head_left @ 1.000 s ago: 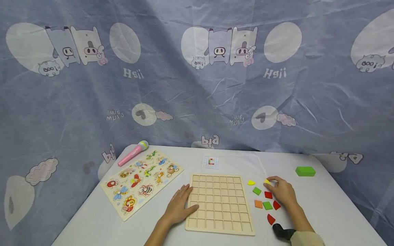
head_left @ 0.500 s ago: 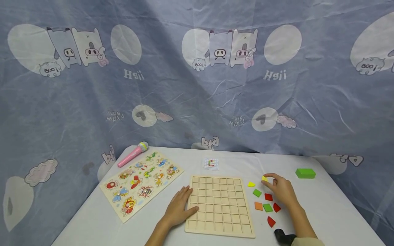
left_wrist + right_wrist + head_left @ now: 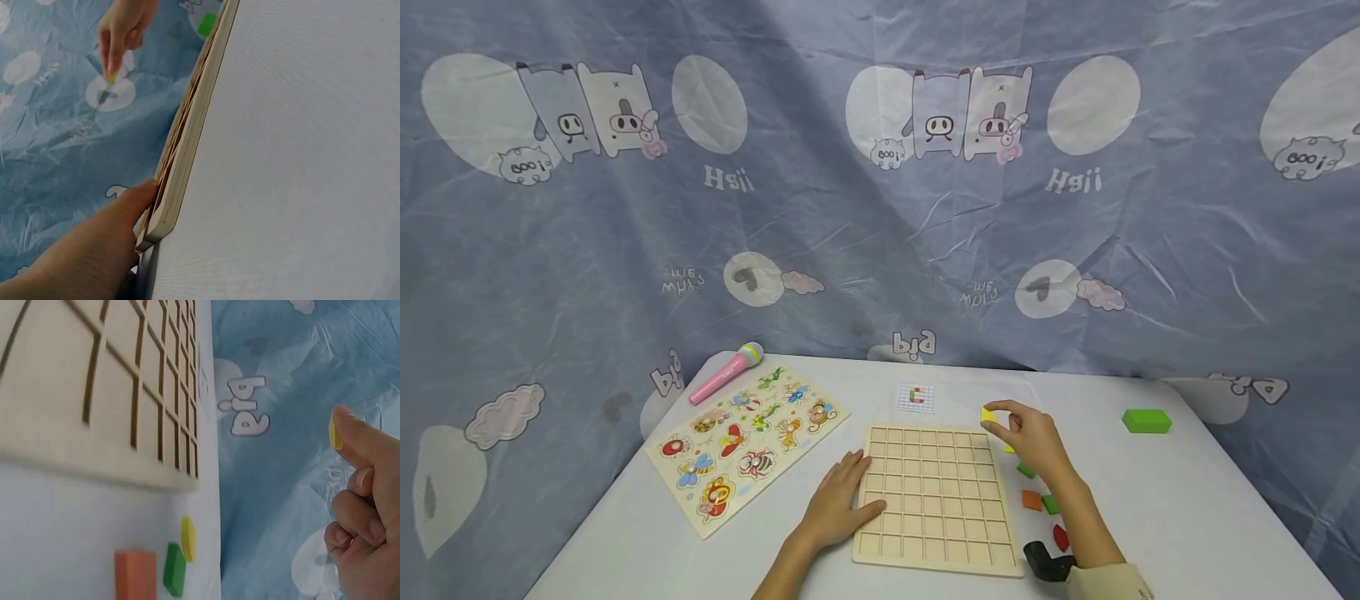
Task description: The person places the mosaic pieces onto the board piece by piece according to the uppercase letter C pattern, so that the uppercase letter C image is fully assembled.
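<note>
My right hand [image 3: 1033,437] pinches a small yellow quarter-round tile [image 3: 987,414] between thumb and fingertips, raised near the top right corner of the wooden grid board [image 3: 934,500]. The right wrist view shows this tile [image 3: 335,430] edge-on, with the other fingers curled into the palm. My left hand [image 3: 835,510] rests at the board's left edge, its thumb lying over the rim and its fingers extended along the side. Right of the board lie another yellow tile [image 3: 1009,449], an orange tile [image 3: 1032,500], green tiles [image 3: 1051,504] and a red tile [image 3: 1061,537], partly hidden by my right arm.
Behind the board lies a small pattern card [image 3: 916,397]. A wooden insect puzzle [image 3: 748,450] and a pink toy microphone [image 3: 726,375] occupy the left side. At the far right is a green block [image 3: 1146,421]. A patterned cloth [image 3: 880,208] hangs behind the white table.
My right hand has lifted the yellow tile and carried it leftward, from the loose tiles to the board's top right corner. The left hand stays at the board's edge.
</note>
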`<action>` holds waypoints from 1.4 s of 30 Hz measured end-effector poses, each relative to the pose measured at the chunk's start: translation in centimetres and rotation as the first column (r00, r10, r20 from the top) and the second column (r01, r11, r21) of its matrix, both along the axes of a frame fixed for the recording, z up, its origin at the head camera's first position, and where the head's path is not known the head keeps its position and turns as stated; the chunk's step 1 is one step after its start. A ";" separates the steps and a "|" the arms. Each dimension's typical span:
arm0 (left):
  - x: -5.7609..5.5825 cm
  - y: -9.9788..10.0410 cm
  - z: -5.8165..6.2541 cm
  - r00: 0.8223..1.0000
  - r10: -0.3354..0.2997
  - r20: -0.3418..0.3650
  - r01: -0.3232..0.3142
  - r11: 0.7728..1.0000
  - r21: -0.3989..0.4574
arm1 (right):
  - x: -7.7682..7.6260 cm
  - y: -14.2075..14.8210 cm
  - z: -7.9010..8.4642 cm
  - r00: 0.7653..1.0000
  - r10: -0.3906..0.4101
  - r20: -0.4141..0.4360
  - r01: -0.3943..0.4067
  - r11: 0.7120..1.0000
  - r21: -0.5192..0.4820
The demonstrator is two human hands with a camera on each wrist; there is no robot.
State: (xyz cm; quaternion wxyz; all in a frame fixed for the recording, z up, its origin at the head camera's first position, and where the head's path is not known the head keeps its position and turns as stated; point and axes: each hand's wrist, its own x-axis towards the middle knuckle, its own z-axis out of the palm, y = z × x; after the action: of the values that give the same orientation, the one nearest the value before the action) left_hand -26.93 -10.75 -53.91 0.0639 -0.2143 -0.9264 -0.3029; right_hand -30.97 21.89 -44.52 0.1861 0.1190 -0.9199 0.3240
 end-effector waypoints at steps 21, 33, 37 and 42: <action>-0.1 0.1 -0.1 1.000 -0.007 -0.003 0.007 1.000 0.004 | -1.3 -5.4 -4.9 0.980 0.020 0.196 0.002 0.994 -0.112; 0.1 0.0 0.2 1.000 -0.001 0.000 0.001 1.000 0.001 | -1.6 -5.0 -7.0 0.983 0.039 0.179 -0.028 0.998 -0.062; 0.0 0.0 0.2 1.000 0.002 0.001 -0.002 1.000 -0.005 | -1.6 -5.1 -6.9 0.983 0.040 0.178 -0.031 0.998 -0.058; 0.1 -0.1 0.3 1.000 0.001 0.001 -0.001 1.000 -0.007 | -1.5 -5.2 -7.0 0.983 0.019 0.184 -0.011 0.999 -0.046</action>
State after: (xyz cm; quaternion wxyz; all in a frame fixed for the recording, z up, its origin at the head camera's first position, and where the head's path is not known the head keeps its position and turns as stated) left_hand -26.83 -10.80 -53.62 0.0626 -0.2138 -0.9277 -0.2996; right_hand -32.51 16.67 -51.50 0.1003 0.0911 -0.9248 0.3554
